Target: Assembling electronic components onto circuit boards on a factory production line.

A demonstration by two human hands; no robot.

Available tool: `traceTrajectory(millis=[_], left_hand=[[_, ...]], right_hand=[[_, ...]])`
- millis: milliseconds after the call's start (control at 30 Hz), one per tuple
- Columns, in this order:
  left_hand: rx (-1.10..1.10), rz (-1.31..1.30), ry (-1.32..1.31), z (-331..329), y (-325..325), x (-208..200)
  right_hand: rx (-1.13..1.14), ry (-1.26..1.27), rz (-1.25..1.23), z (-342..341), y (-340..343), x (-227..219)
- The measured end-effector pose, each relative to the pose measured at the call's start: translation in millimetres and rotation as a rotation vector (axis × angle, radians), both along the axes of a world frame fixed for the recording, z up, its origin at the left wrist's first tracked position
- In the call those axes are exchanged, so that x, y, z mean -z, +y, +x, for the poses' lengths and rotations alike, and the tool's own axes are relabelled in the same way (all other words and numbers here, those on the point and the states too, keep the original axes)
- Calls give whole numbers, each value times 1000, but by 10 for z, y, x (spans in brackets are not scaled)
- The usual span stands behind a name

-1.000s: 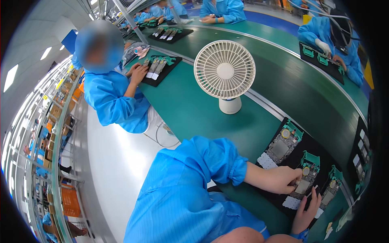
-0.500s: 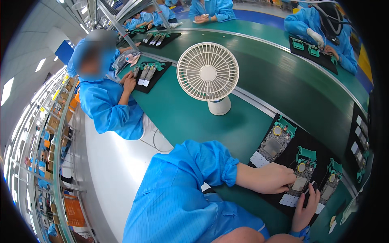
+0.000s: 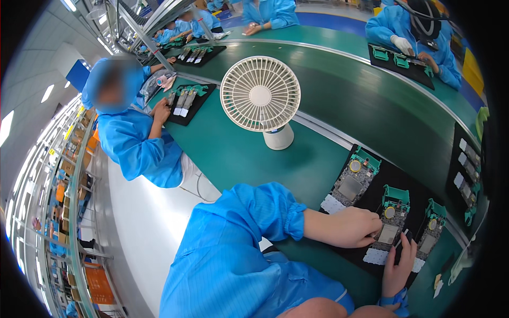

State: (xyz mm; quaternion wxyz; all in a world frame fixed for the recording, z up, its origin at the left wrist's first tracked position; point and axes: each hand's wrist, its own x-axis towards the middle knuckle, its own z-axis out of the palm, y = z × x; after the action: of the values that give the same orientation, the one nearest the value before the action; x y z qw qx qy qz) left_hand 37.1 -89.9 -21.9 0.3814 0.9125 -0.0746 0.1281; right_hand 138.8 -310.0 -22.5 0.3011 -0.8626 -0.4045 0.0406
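Three circuit boards with green plastic clips at their far ends lie on a black mat (image 3: 365, 202): a left board (image 3: 354, 180), a middle board (image 3: 388, 228) and a right board (image 3: 428, 238). My left hand (image 3: 354, 227) is closed, its fingertips pinched together at the left edge of the middle board. What they pinch is hidden. My right hand (image 3: 400, 265) is at the right side of that board, fingers closed about a slim black piece (image 3: 407, 236); its kind is too small to tell.
A white desk fan (image 3: 261, 95) stands on the green bench (image 3: 212, 143). Beyond a metal rail runs the dark green belt (image 3: 339, 90), with another mat of boards (image 3: 466, 175) at the right. A co-worker in blue (image 3: 135, 140) sits at the left with boards; others work across the belt.
The whole view has shifted slightly, moving the scene a little to the left. Both hands stay at the middle board with nearly the same finger pose.
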Motion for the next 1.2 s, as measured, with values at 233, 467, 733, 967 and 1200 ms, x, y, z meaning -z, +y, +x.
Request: traceTrajectory(millis=[233,467,733,967,1200], left_hand=[[50,-35,38,-1,8,-23],[57,-41,-8,7,2,13],[38,-6,30,-7,-4,9],[16,-45,22,27,-91,11],[-39,0,82,-43,-42,-8]], right_hand=[[-19,80,9,-10,21,-19],[-34,3,-5,27,6,65],[18,72,-65,43,-58,-41],[-6,107,281,-105,54,9],[-80,180,292,-10,158,17]])
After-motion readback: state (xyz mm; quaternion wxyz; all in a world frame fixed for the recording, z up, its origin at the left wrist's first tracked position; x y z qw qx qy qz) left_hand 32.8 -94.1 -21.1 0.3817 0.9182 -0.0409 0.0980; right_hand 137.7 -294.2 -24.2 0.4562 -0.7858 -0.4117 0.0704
